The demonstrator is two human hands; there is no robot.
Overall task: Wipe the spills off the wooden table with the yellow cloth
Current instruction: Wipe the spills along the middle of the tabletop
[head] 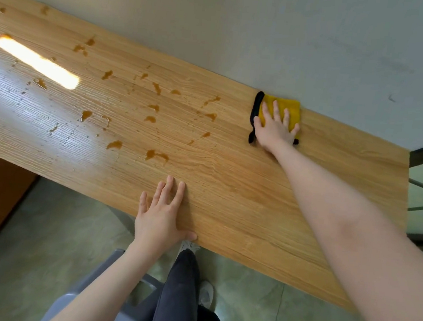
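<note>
We pressed flat, spread fingers [274, 109] on the yellow cloth [291, 108]: soft, light, likely slides easily; left hand [163, 215] flat on table [252, 204].

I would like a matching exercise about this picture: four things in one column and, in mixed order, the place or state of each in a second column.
Things:
1. yellow cloth
2. left hand
3. right hand
4. brown spills

Places or states:
A. flat on the near table edge, holding nothing
B. scattered over the left and middle of the table
C. at the far edge by the wall
D. pressing flat on the cloth

Pairs: 1-C, 2-A, 3-D, 4-B
</note>
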